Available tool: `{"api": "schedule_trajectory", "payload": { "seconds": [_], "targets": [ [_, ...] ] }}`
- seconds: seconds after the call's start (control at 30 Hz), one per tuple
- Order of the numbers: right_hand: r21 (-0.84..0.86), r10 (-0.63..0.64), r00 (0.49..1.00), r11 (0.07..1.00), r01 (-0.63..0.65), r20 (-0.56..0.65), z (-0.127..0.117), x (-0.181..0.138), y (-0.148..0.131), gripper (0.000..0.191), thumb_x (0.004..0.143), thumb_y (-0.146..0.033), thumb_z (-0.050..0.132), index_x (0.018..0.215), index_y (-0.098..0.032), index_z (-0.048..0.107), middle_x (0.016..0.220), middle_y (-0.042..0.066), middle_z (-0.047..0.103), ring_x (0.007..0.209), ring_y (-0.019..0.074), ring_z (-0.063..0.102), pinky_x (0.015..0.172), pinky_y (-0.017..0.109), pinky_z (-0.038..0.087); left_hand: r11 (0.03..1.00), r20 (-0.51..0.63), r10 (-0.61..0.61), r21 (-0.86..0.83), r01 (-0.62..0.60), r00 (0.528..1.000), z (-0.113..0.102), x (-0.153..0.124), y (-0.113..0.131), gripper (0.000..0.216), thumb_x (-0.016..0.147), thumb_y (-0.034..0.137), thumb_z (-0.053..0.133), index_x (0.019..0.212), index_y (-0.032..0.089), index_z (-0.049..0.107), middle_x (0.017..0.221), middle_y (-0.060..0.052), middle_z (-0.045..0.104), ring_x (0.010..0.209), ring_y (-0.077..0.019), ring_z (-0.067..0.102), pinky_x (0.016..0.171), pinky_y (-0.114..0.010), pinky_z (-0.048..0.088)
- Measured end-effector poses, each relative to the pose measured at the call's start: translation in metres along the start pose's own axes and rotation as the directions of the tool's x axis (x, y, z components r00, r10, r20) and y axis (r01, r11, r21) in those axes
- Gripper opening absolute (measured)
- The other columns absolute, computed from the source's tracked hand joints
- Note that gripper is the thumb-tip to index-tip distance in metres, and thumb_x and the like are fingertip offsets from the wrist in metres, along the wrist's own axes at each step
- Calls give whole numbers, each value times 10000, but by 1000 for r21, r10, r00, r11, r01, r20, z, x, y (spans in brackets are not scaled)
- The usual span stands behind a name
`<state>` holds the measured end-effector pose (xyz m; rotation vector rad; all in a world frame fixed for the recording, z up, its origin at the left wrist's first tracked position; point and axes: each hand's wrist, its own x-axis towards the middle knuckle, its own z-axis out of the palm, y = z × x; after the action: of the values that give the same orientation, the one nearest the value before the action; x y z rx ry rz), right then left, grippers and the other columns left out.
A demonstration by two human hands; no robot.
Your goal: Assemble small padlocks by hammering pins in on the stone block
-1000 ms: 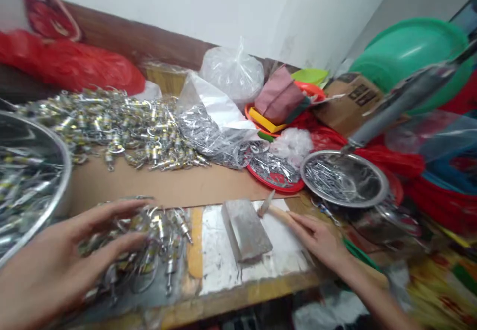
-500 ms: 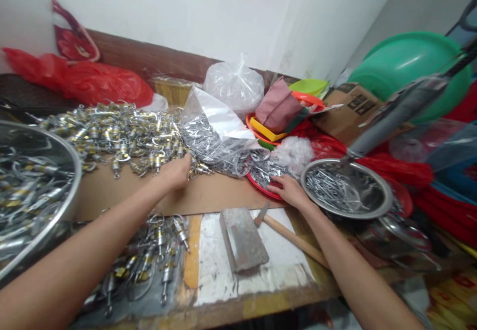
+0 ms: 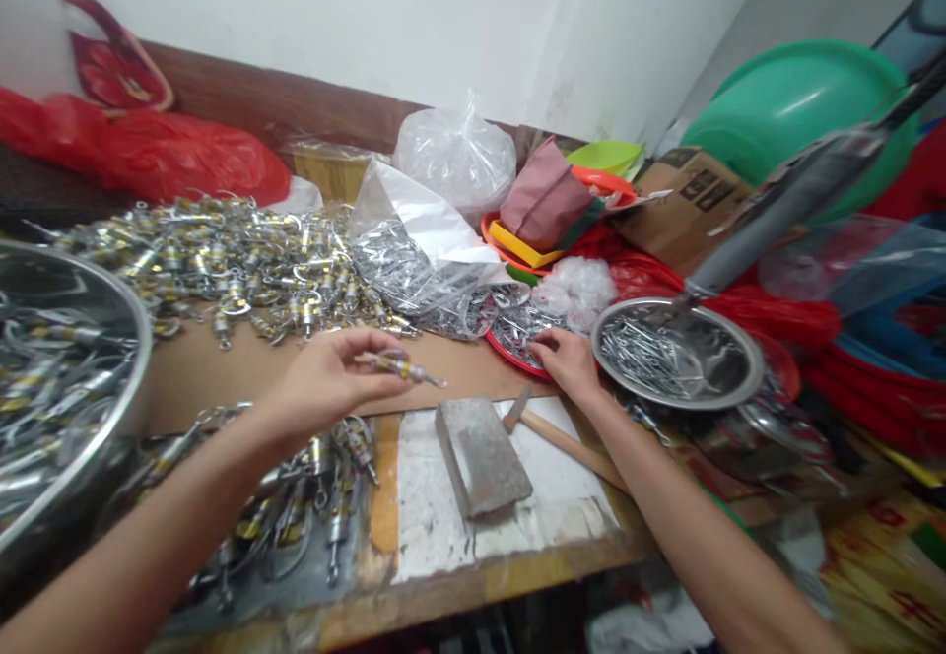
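Observation:
My left hand (image 3: 338,383) is closed round a small silver-and-yellow metal fitting (image 3: 405,368), held above the cardboard with its thin end pointing right. Behind that hand lies a heap of similar fittings (image 3: 243,260); more of them (image 3: 336,526) lie near the front edge. At the red tray (image 3: 533,370) of small metal pieces, my right hand (image 3: 566,363) has thumb and finger pinched together. Whatever is between those fingertips is too small to make out. A metal block (image 3: 484,462) sits on the bench between my arms, beside a hammer (image 3: 566,442) with a wooden handle.
On the left stands a large steel bowl (image 3: 137,378) of fittings. A steel bowl (image 3: 752,383) of metal pins is to the right, under a grey tool arm (image 3: 787,211). Clear bags (image 3: 458,157), a carton (image 3: 687,201) and a green basin (image 3: 798,122) line the back.
My left hand has come back from the heap toward me, now with a fitting in it. The right hand stays at the red tray, its fingers drawn together. The view has shifted slightly.

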<state>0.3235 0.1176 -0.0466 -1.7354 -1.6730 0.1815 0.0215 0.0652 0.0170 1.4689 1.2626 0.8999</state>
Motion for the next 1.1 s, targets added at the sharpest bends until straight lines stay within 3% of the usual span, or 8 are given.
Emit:
{"api": "schedule_trajectory", "payload": {
  "seconds": [0.13, 0.23, 0.33, 0.53, 0.8, 0.93, 1.03, 1.1],
  "targets": [
    [158, -93, 995, 984, 84, 47, -12, -48, -48, 128, 765, -236, 639, 829, -197, 742, 813, 29, 726, 748, 161, 664, 698, 261, 519, 975, -62, -151, -173, 138, 987, 43, -44, -21, 251, 525, 284, 786, 751, 194, 722, 760, -44, 777, 719, -237, 715, 673, -310, 573],
    [357, -345, 932, 889, 285, 114, -20, -91, -83, 177, 804, -128, 580, 859, -187, 738, 801, 34, 711, 732, 133, 647, 669, 230, 511, 995, -103, -56, -84, 48, 993, 64, -59, -36, 164, 552, 271, 750, 706, 217, 760, 731, -26, 778, 703, -240, 710, 679, -312, 566],
    [365, -479, 872, 833, 414, 103, -25, -118, -102, 215, 818, -61, 531, 858, -149, 722, 757, 56, 692, 718, 143, 626, 663, 247, 498, 994, -101, 107, 10, -107, 989, 73, -62, -41, 136, 617, 257, 697, 727, 270, 776, 771, 1, 780, 734, -221, 704, 718, -291, 550],
    [431, -504, 857, 801, 415, 112, -26, -124, -107, 159, 838, -115, 542, 803, -158, 691, 722, 49, 670, 682, 143, 609, 642, 245, 498, 982, -78, 182, 62, -177, 980, 72, -61, -35, 134, 650, 256, 677, 719, 305, 780, 781, -4, 773, 765, -236, 698, 726, -303, 549],
    [485, -488, 856, 797, 359, 169, -29, -124, -108, 157, 842, -93, 531, 809, -165, 666, 738, 39, 647, 734, 146, 607, 678, 246, 497, 997, -200, 69, -26, -75, 977, 77, -64, -36, 283, 595, 266, 729, 873, 307, 767, 1054, -20, 737, 1048, -298, 632, 950, -409, 478],
    [537, -466, 870, 780, 321, 157, -28, -129, -104, 152, 848, -100, 542, 896, -171, 667, 819, 53, 652, 790, 144, 620, 703, 245, 512, 991, -176, 62, -108, -81, 983, 77, -65, -37, 119, 638, 277, 709, 728, 311, 779, 1023, -23, 741, 1014, -278, 640, 946, -388, 471],
    [474, -488, 872, 772, 423, 18, -25, -135, -97, 186, 807, -153, 627, 992, -170, 620, 891, 69, 644, 855, 159, 620, 736, 260, 529, 954, -92, -83, -294, 53, 992, 74, -65, -36, 72, 620, 289, 732, 674, 286, 778, 940, -37, 758, 958, -266, 653, 926, -379, 473],
    [329, -615, 784, 726, 604, -84, -25, -139, -92, 194, 819, -138, 605, 1009, -174, 603, 899, 78, 655, 844, 161, 629, 719, 261, 535, 898, -38, -170, -417, 139, 985, 72, -65, -35, 97, 606, 309, 747, 688, 265, 777, 926, -46, 759, 929, -260, 655, 883, -367, 492]
  ]
}}
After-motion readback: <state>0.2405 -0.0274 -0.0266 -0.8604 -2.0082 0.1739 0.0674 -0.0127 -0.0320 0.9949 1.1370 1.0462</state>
